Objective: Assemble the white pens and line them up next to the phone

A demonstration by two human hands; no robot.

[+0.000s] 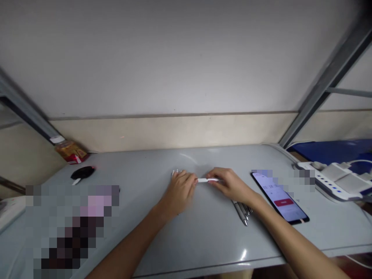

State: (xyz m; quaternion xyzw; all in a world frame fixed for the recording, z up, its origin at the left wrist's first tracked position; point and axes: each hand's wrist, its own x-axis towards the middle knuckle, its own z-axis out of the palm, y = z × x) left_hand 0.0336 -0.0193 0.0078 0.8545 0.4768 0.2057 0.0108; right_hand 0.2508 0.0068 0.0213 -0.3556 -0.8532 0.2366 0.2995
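Note:
A white and clear pen (202, 180) lies level between my two hands, just above or on the grey desk. My left hand (182, 188) is closed, its thumb and forefinger pinching the pen's left end. The pen's other end is gripped in the closed fingers of my right hand (225, 182), which hides part of it. Small white pieces (175, 171) poke out behind my left fingers; the hand covers the rest of them. Several grey pens (241, 214) lie together below my right wrist, partly hidden by the forearm.
To the right a phone (283, 199) with a lit timer lies on the desk (209, 240), near a white power strip (331, 182) with plugs. A bottle (69, 150) and a black oval object (83, 172) are at the left. A blurred-out patch covers the lower left.

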